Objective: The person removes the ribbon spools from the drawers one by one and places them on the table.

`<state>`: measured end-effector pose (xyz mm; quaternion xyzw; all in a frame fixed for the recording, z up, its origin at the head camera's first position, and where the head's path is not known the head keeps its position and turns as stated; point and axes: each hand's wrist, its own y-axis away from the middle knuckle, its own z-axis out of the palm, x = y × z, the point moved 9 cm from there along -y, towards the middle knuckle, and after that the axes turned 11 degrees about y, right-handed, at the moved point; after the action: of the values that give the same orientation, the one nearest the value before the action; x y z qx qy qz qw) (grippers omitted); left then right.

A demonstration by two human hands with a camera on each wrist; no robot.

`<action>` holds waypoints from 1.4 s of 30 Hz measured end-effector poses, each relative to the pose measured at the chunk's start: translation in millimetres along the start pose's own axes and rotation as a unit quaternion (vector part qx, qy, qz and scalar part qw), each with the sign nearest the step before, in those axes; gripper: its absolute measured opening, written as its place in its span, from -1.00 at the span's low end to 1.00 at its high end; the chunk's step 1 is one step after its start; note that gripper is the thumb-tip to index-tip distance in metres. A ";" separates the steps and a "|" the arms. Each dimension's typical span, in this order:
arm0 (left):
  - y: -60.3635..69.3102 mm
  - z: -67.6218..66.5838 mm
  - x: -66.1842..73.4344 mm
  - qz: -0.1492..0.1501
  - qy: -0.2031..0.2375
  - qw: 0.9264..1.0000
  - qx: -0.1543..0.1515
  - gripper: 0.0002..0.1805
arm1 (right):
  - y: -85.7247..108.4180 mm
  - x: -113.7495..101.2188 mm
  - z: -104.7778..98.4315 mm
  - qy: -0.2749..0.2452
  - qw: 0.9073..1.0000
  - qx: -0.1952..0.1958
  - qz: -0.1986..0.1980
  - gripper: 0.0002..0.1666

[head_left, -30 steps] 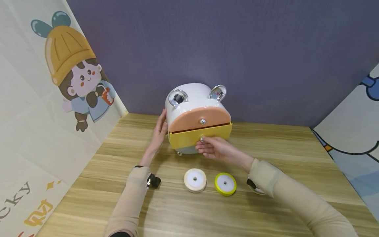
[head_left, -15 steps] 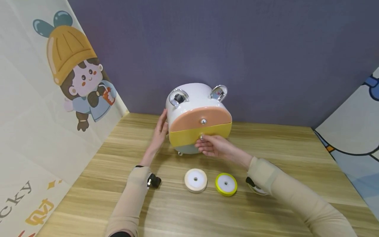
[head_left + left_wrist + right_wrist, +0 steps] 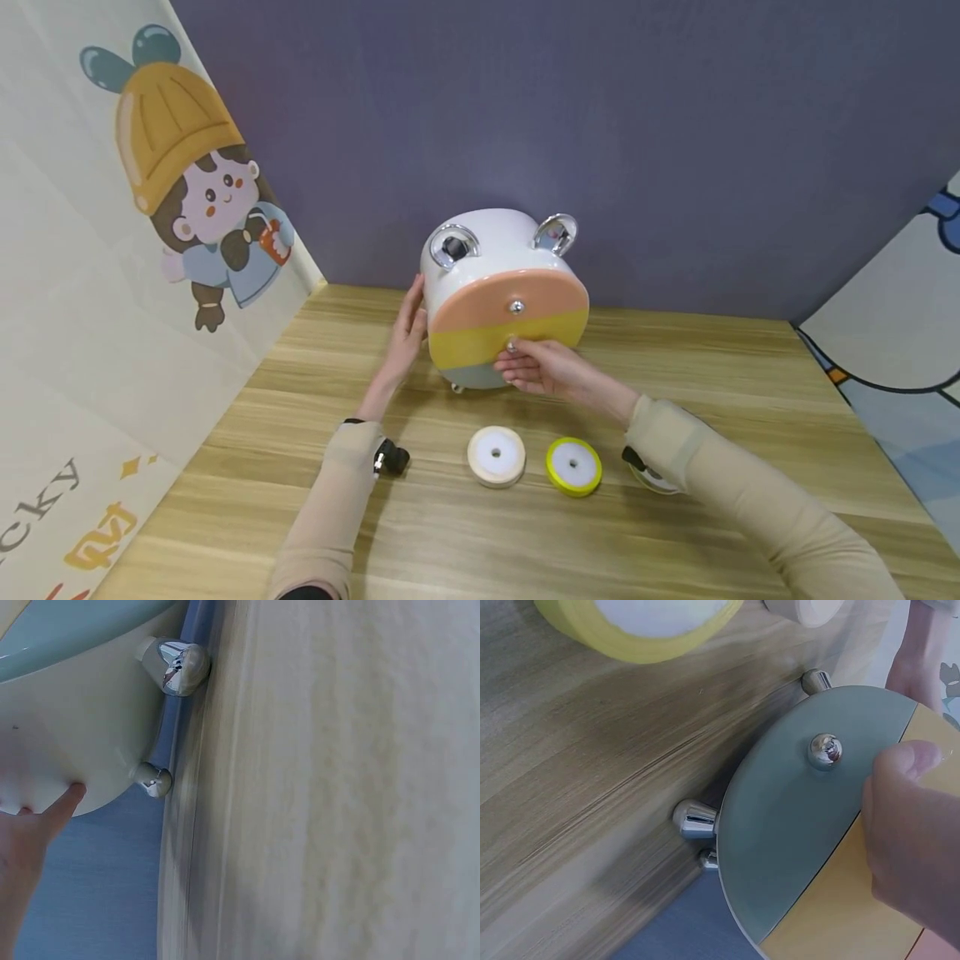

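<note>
A white drawer box (image 3: 487, 237) with silver ears stands against the back wall. Its rounded front has an orange drawer (image 3: 480, 302), a yellow drawer (image 3: 465, 346) and a grey-green drawer (image 3: 795, 802), all flush. My left hand (image 3: 402, 340) rests its fingers along the box's left side; one fingertip (image 3: 73, 792) touches the white wall in the left wrist view. With thumb and fingers my right hand (image 3: 546, 371) pinches the silver knob (image 3: 512, 344) of the yellow drawer. In the right wrist view that knob is hidden behind the hand.
On the wooden table (image 3: 420, 533) lie a cream-rimmed ribbon-like roll (image 3: 496, 456) and a yellow one (image 3: 573, 467). Another pale roll (image 3: 658, 480) is partly under the right forearm. The purple back wall (image 3: 675, 167) rises close behind the box.
The yellow drawer, sticking out slightly a second ago, has slid back flush with the front. My right hand moved slightly inward with its knob; my left hand stayed on the side.
</note>
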<state>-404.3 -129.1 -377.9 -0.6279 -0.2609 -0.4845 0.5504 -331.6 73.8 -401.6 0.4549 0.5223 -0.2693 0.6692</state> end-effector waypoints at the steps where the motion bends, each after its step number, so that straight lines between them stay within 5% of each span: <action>1: -0.6 -2.0 -3.7 0.004 -0.001 1.000 0.002 -0.39 | -0.1 0.2 0.2 0.001 1.000 0.000 0.000 -0.48; 4: -1.5 -5.8 -10.8 0.011 -0.002 1.000 0.004 -0.36 | 0.0 1.6 0.6 0.002 1.000 0.000 0.003 -0.47; 10: 3.6 4.4 9.8 0.000 0.003 1.000 -0.003 -0.35 | 5.0 12.3 0.8 0.017 1.000 -0.010 0.018 -0.51; 23: 2.0 4.4 12.1 -0.010 -0.011 1.000 -0.002 -0.39 | -2.7 59.5 -5.9 0.021 0.995 0.002 0.098 -0.47; 34: 1.0 6.9 11.9 -0.004 -0.015 1.000 0.001 -0.41 | -16.9 62.6 -4.6 -0.015 0.994 0.034 0.100 -0.53; 42: 1.4 6.0 13.7 -0.004 -0.016 1.000 0.005 -0.41 | -19.3 62.9 -3.7 -0.016 0.995 0.021 0.097 -0.57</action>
<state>-395.7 -126.6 -365.8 -0.6321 -0.2749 -0.4754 0.5467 -329.9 75.8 -467.5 0.5125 0.4590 -0.2213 0.6911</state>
